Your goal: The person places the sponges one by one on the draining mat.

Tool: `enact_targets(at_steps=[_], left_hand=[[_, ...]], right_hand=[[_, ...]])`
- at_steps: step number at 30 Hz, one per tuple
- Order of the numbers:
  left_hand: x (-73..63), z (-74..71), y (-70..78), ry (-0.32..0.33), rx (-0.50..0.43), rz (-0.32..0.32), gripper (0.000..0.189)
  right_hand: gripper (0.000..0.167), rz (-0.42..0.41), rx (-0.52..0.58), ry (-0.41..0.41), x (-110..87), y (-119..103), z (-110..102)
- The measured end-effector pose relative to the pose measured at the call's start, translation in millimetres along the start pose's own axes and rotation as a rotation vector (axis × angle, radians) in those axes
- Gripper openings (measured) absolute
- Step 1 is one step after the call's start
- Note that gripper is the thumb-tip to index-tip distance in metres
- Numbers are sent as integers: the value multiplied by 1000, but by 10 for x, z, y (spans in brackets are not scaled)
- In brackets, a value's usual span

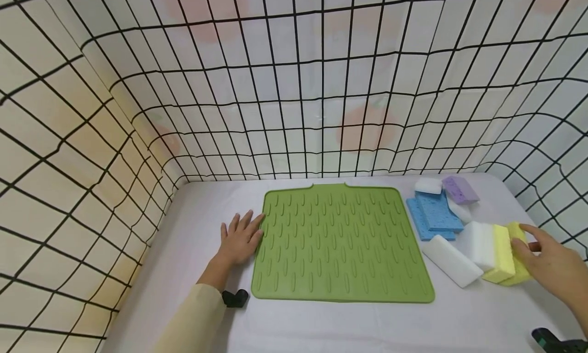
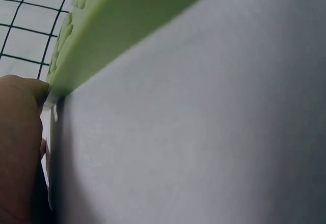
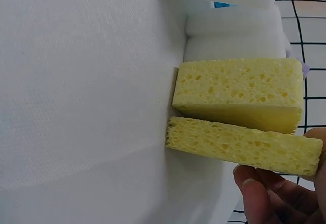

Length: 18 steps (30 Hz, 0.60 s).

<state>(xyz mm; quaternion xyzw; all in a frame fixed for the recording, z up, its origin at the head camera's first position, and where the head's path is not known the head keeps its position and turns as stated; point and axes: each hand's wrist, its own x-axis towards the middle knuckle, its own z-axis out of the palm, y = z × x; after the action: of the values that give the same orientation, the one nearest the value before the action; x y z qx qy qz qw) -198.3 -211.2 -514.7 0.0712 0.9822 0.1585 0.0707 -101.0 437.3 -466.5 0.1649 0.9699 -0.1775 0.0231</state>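
My right hand (image 1: 553, 263) pinches the outermost yellow sponge (image 3: 244, 145) near its top end, thumb on one side and fingers on the other. That sponge stands on edge, leaning slightly away from a thicker yellow sponge (image 3: 237, 81) beside it. White foam blocks (image 1: 478, 243) stand against the thicker one. On the left, my left hand (image 1: 241, 241) lies with fingers spread, fingertips at the left edge of a green ridged mat (image 1: 342, 246). The left wrist view shows the mat's edge (image 2: 122, 25) close up, with part of the hand beside it.
Right of the mat lie a long white block (image 1: 452, 261), blue sponges (image 1: 438, 212) stacked on each other, a purple sponge (image 1: 461, 190) and a small white block (image 1: 428, 185). Black wire grid (image 1: 321, 103) walls enclose the white-covered table (image 1: 321, 327) at the back and sides.
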Motion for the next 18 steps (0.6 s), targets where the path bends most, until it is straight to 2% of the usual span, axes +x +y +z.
enact_targets(at_steps=[5, 9, 12, 18], left_hand=[[-7, 13, 9, 10, 10, -8, 56], [-12, 22, 5, 14, 15, -9, 56], [-13, 20, 8, 17, 15, -6, 56], [-10, 14, 11, 23, 17, 0, 56]], right_hand=[[74, 56, -38, -11, 12, -1, 4], [73, 44, -57, 5, -7, 10, -21], [72, 18, -15, 53, -47, 42, -64], [66, -29, 102, 245, -112, 69, -144]])
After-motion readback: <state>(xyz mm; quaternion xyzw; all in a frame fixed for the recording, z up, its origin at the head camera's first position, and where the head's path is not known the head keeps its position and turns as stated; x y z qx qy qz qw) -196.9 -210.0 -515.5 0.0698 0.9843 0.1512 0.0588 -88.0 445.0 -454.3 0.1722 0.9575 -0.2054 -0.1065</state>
